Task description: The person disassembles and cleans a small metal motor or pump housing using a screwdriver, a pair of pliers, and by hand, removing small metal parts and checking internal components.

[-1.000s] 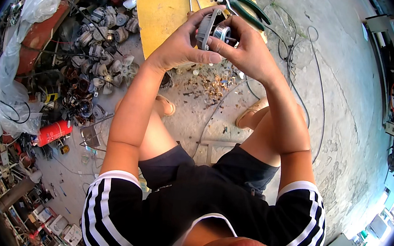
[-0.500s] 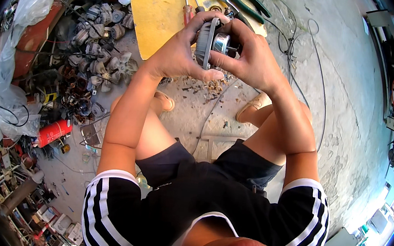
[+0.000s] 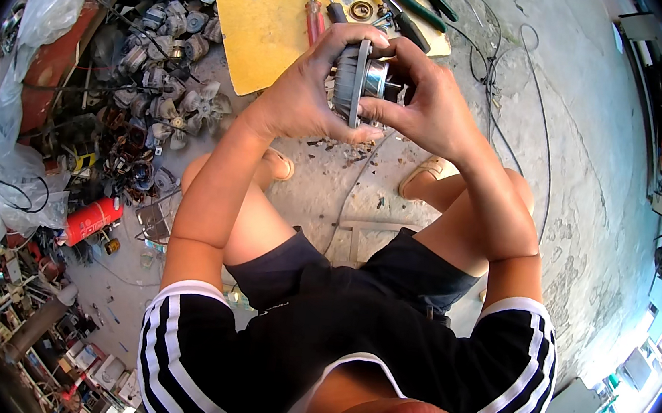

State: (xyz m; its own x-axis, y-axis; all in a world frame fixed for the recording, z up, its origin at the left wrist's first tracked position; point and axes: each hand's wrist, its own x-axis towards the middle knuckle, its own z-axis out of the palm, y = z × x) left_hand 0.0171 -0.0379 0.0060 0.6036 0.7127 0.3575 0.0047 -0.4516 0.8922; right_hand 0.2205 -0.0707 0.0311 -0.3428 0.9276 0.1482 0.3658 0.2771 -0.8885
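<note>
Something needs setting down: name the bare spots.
Bare: the yellow board left of the red screwdriver; floor between the rightmost cable and the cabinet. Crowded: the board's right, under pliers; floor left of it, heaped with motor parts.

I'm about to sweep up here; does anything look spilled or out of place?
Yes: small dark flakes lie scattered on the grey concrete floor between the flat tan shoes, like spilled debris. The grey finned metal part in the left hand and right hand shows no obvious damage.
</note>
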